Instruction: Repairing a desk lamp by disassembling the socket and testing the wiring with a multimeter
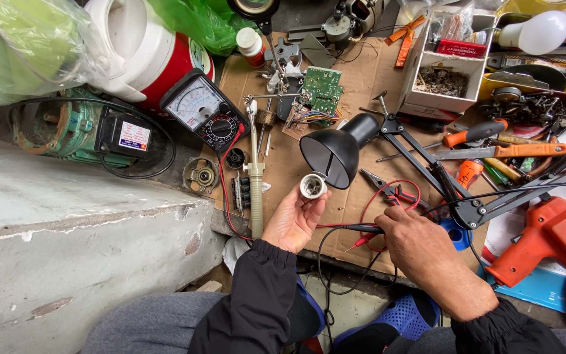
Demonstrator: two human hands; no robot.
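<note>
My left hand (pixel 293 219) holds a white lamp socket (pixel 312 186) up by its fingertips, just below the black lamp shade (pixel 335 152) of a desk lamp whose black arm (pixel 427 164) runs to the right. My right hand (pixel 420 246) rests on the cardboard and grips the black and red multimeter probes (pixel 361 229). Their red lead (pixel 224 177) trails back to an analog multimeter (pixel 203 109) at the upper left.
A green circuit board (pixel 322 88) lies behind the lamp. Red-handled pliers (pixel 388 190) and orange screwdrivers (pixel 506 149) lie to the right, with an orange heat gun (pixel 551 239) at the far right. A green motor (pixel 67 128) and a concrete slab (pixel 67 223) are at left.
</note>
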